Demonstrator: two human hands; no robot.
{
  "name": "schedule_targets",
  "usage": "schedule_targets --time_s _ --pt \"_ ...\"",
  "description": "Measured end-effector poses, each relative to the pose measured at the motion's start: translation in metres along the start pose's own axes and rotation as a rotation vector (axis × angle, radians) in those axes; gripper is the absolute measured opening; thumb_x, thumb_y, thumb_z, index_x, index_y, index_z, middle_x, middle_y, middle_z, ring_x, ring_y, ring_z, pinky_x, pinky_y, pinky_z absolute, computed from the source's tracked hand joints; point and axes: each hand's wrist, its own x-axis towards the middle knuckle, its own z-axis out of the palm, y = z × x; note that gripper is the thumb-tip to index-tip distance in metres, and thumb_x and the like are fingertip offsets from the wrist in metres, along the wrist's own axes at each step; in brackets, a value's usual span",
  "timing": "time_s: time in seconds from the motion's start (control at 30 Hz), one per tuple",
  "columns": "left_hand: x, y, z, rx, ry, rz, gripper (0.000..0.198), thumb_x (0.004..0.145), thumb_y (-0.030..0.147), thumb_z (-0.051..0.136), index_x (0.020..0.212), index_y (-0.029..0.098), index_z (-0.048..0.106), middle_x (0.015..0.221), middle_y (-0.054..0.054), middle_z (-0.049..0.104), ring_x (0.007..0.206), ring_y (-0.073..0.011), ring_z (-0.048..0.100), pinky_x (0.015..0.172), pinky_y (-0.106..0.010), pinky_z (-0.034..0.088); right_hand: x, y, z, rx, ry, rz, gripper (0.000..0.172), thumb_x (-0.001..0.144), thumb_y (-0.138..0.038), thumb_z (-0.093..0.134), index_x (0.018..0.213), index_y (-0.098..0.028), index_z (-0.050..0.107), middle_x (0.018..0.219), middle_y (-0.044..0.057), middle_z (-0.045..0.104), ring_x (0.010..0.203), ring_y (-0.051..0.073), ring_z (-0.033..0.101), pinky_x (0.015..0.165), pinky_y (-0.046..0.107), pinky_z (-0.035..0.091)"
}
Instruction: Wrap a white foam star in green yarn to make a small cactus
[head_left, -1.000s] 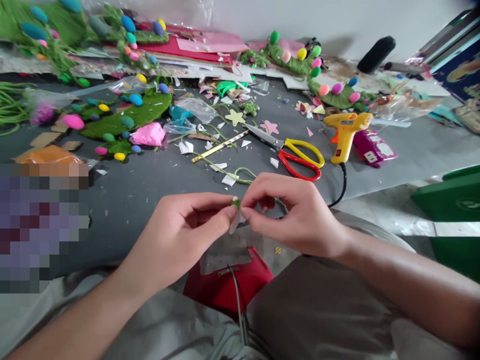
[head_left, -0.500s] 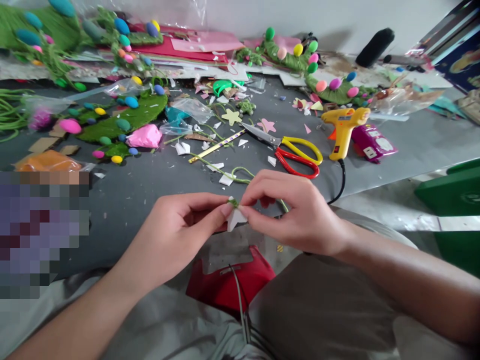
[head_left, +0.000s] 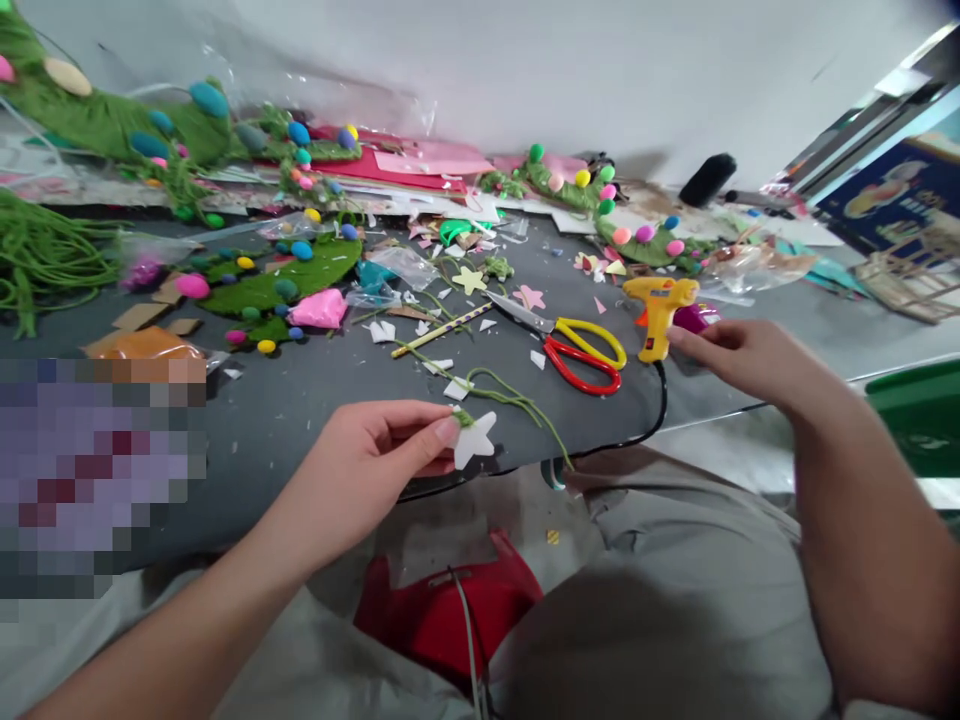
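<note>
My left hand pinches a white star cutout between thumb and fingers. Green yarn is wound round the star's upper left point, by my thumb. My right hand is at the yellow glue gun, fingers stretched out, a fingertip at the edge of its handle; I cannot tell whether they touch. The glue gun stands on the table with its black cord running down toward the front edge. Scissors with one red and one yellow handle lie left of it. A green yarn strand lies behind the star.
Paper scraps, a pale yellow star, a pink star and a striped pencil lie mid-table. Green pieces with coloured balls spread along the left and back. A purple pack sits behind my right hand. A green bin stands at right.
My right hand has let go of the star and yarn and moved right to the glue gun. My left hand still holds the star, now more visible. The view has shifted somewhat.
</note>
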Motion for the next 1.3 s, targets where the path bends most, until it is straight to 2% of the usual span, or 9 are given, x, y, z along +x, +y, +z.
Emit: schedule_targets --time_s 0.13,0.27,0.37,0.47,0.57,0.63,0.73,0.93,1.3 --pt "0.0 -0.001 0.001 -0.058 0.01 -0.002 0.029 0.079 0.039 0.085 0.103 0.023 0.082 0.093 -0.002 0.081 0.083 -0.0174 0.077 0.084 -0.028 0.065 0.02 0.005 0.016 -0.002 0.125 0.181 0.048 0.087 -0.043 0.066 0.05 -0.014 0.057 0.079 0.013 0.07 0.069 0.01 0.055 0.061 0.033 0.031" --pt "-0.002 -0.001 0.002 -0.068 0.032 0.03 0.032 0.08 0.041 0.084 0.104 0.02 0.081 0.098 -0.005 0.081 0.089 -0.0207 0.077 0.09 -0.034 0.065 0.032 0.016 0.03 0.035 0.174 0.287 0.04 0.079 -0.038 0.075 0.052 -0.014 0.057 0.066 0.008 0.061 0.067 0.01 0.047 0.063 0.037 0.03" --pt "-0.003 0.001 0.003 -0.081 0.059 0.056 0.032 0.082 0.043 0.082 0.104 0.019 0.081 0.099 -0.006 0.081 0.089 -0.022 0.078 0.091 -0.037 0.066 0.029 0.014 0.036 0.128 0.167 0.274 0.024 0.084 -0.033 0.073 0.074 -0.013 0.065 0.079 0.009 0.066 0.07 0.011 0.052 0.065 0.035 0.035" --pt "-0.004 0.003 0.003 -0.105 0.084 0.078 0.031 0.083 0.043 0.081 0.103 0.018 0.081 0.097 -0.007 0.081 0.088 -0.0226 0.078 0.091 -0.038 0.066 0.013 -0.001 0.038 0.394 0.06 0.221 0.014 0.091 -0.029 0.066 0.094 -0.015 0.065 0.102 0.012 0.07 0.075 0.013 0.063 0.068 0.033 0.045" --pt "-0.005 0.003 0.003 -0.108 0.119 0.112 0.03 0.084 0.043 0.08 0.103 0.019 0.082 0.097 -0.006 0.081 0.088 -0.0229 0.078 0.091 -0.039 0.066 -0.015 -0.022 0.043 0.758 -0.115 0.079 0.015 0.084 -0.028 0.078 0.087 -0.019 0.067 0.09 0.007 0.068 0.061 0.011 0.057 0.059 0.033 0.044" --pt "-0.006 0.002 0.004 -0.091 0.156 0.147 0.029 0.084 0.042 0.08 0.103 0.02 0.082 0.097 -0.005 0.081 0.088 -0.0226 0.078 0.091 -0.039 0.066 -0.034 -0.036 0.048 0.758 -0.262 -0.051 0.021 0.09 -0.04 0.073 0.086 -0.019 0.071 0.083 0.008 0.067 0.054 0.011 0.053 0.049 0.033 0.037" --pt "-0.01 0.001 0.006 -0.021 0.212 0.204 0.027 0.085 0.043 0.079 0.104 0.023 0.081 0.099 -0.003 0.082 0.089 -0.0221 0.079 0.091 -0.036 0.066 -0.055 -0.051 0.059 0.623 -0.436 -0.168 0.021 0.095 -0.041 0.067 0.091 -0.021 0.072 0.082 0.008 0.068 0.055 0.013 0.055 0.048 0.031 0.044" --pt "-0.014 0.0 0.006 0.059 0.233 0.261 0.026 0.088 0.043 0.076 0.105 0.024 0.082 0.102 -0.003 0.082 0.089 -0.024 0.079 0.091 -0.038 0.065 -0.064 -0.069 0.078 0.432 -0.461 -0.392 0.007 0.092 -0.028 0.07 0.086 -0.024 0.07 0.077 0.002 0.07 0.072 0.018 0.067 0.065 0.03 0.057" --pt "-0.018 0.001 0.004 0.135 0.224 0.325 0.019 0.089 0.039 0.076 0.104 0.03 0.082 0.098 0.002 0.082 0.086 -0.0195 0.079 0.08 -0.027 0.065 -0.063 -0.067 0.083 0.393 -0.532 -0.405 0.005 0.094 -0.026 0.066 0.09 -0.023 0.067 0.082 0.004 0.069 0.074 0.019 0.064 0.066 0.031 0.055"
